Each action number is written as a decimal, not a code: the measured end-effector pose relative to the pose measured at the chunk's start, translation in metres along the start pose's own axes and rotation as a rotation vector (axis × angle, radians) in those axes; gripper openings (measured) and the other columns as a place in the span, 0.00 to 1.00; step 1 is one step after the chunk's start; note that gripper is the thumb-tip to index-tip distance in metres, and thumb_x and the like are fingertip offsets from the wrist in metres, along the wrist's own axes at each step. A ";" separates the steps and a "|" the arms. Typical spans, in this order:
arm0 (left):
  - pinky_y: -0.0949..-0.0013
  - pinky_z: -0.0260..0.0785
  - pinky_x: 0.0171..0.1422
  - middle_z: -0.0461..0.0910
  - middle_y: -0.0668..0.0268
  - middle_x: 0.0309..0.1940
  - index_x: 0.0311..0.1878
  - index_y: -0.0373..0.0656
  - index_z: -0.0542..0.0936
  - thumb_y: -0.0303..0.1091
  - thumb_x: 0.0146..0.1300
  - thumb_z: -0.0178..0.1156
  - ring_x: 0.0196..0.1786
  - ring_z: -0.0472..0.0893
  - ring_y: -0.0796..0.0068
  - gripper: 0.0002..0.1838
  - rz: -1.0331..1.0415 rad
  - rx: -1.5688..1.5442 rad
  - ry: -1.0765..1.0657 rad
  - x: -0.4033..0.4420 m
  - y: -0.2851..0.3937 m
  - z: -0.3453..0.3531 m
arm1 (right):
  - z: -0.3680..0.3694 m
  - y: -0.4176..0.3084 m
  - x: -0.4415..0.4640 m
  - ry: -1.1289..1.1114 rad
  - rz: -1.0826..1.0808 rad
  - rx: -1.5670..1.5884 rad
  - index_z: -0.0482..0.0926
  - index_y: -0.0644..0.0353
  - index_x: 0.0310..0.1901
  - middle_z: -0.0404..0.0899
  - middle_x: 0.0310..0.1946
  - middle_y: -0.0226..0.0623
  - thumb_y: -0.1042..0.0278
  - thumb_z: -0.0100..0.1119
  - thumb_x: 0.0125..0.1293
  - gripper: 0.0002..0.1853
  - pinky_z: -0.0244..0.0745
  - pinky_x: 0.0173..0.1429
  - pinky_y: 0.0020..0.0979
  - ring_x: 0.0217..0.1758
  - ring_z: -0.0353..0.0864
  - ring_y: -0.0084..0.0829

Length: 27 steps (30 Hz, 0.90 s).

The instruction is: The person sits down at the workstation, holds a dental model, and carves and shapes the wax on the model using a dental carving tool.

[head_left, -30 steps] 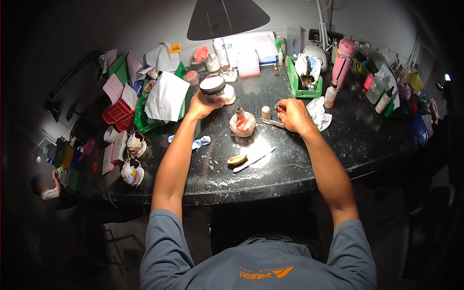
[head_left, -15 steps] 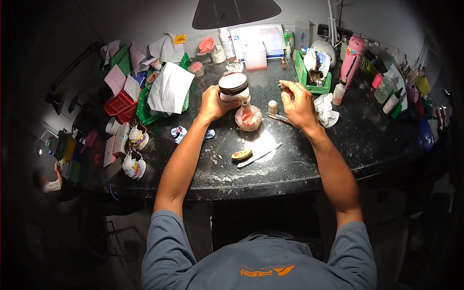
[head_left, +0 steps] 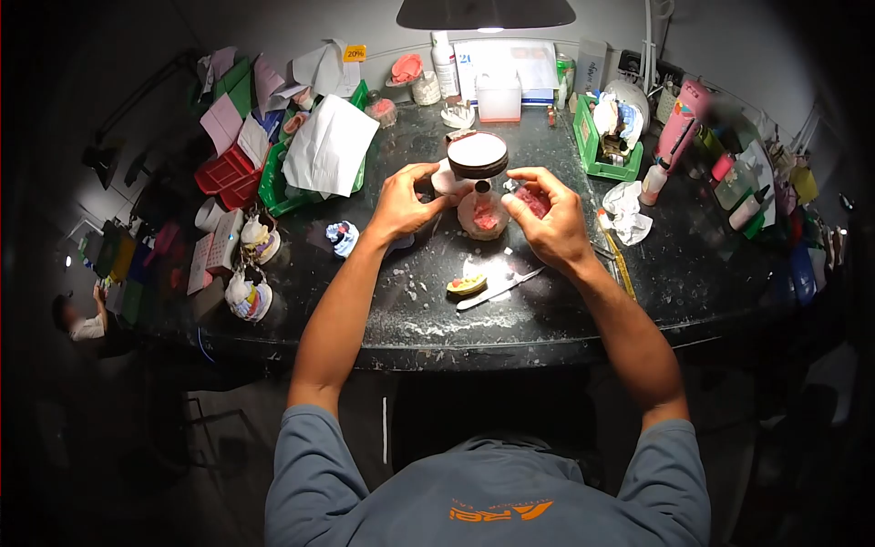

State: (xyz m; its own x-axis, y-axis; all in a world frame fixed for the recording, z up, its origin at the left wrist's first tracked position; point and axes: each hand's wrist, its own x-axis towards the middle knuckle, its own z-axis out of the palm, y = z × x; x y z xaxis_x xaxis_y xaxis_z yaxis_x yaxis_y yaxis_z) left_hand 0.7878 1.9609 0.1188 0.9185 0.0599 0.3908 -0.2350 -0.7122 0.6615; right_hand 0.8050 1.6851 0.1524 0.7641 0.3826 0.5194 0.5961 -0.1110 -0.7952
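Observation:
My left hand [head_left: 404,202] is closed on the white lower part of a plaster piece with a round white top and a dark band [head_left: 478,155]. In front of that piece stands a round glass bottle with a dark narrow neck and pink patches [head_left: 483,217], between my hands. Fingers and thumb of my right hand [head_left: 554,221] pinch a dark red piece [head_left: 534,201], right of the bottle. Closer to me lie a small yellow-green piece [head_left: 467,285] and a slim knife [head_left: 500,289]. How far my hands touch the bottle is hard to tell.
Left are a blue-and-white piece [head_left: 343,238], plaster models [head_left: 248,296] and a green bin [head_left: 273,193] under paper. Right are crumpled tissue [head_left: 625,214], a yellow strip [head_left: 622,271], another green bin [head_left: 609,167] and a pink bottle [head_left: 682,123]. A lamp [head_left: 486,13] hangs above.
My right hand has come inward and down beside the bottle; the dark red piece now shows in it. My left hand still holds the plaster piece. The whole view has shifted slightly.

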 end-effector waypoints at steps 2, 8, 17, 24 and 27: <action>0.61 0.78 0.63 0.84 0.56 0.59 0.60 0.38 0.84 0.49 0.53 0.81 0.58 0.85 0.64 0.35 0.045 0.072 0.049 -0.001 0.000 0.003 | 0.004 -0.001 0.000 0.041 -0.028 -0.047 0.84 0.62 0.50 0.86 0.34 0.38 0.71 0.75 0.59 0.18 0.81 0.44 0.29 0.36 0.86 0.25; 0.57 0.75 0.67 0.84 0.47 0.57 0.59 0.31 0.82 0.47 0.59 0.76 0.60 0.84 0.52 0.32 0.121 0.107 0.066 -0.001 0.009 0.005 | 0.007 0.002 -0.002 0.038 -0.009 -0.108 0.84 0.64 0.50 0.85 0.32 0.38 0.70 0.70 0.64 0.14 0.79 0.39 0.29 0.32 0.82 0.24; 0.54 0.68 0.76 0.74 0.43 0.69 0.65 0.32 0.77 0.41 0.69 0.66 0.71 0.75 0.46 0.27 0.110 0.173 0.006 -0.003 0.003 0.004 | 0.017 0.003 -0.002 -0.064 0.002 0.063 0.80 0.63 0.52 0.84 0.27 0.35 0.72 0.55 0.76 0.09 0.77 0.35 0.26 0.30 0.83 0.20; 0.53 0.68 0.76 0.74 0.43 0.69 0.66 0.33 0.77 0.42 0.69 0.67 0.72 0.74 0.47 0.28 0.088 0.079 -0.021 0.000 0.000 0.005 | 0.025 0.000 0.008 -0.036 0.064 0.141 0.77 0.65 0.45 0.84 0.26 0.35 0.72 0.52 0.77 0.06 0.78 0.34 0.27 0.30 0.84 0.20; 0.54 0.68 0.75 0.74 0.43 0.69 0.66 0.33 0.77 0.43 0.69 0.67 0.72 0.75 0.46 0.29 0.102 0.083 -0.020 0.000 -0.003 0.006 | 0.024 -0.004 0.008 -0.059 0.137 0.205 0.75 0.64 0.43 0.84 0.26 0.35 0.71 0.51 0.77 0.06 0.78 0.34 0.27 0.30 0.84 0.21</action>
State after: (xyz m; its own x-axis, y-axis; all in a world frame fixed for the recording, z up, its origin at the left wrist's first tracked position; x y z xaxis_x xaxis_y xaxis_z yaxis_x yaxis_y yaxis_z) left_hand 0.7903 1.9594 0.1130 0.8974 -0.0291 0.4402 -0.3013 -0.7691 0.5636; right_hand 0.8032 1.7107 0.1519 0.8150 0.4306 0.3877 0.4208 0.0202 -0.9069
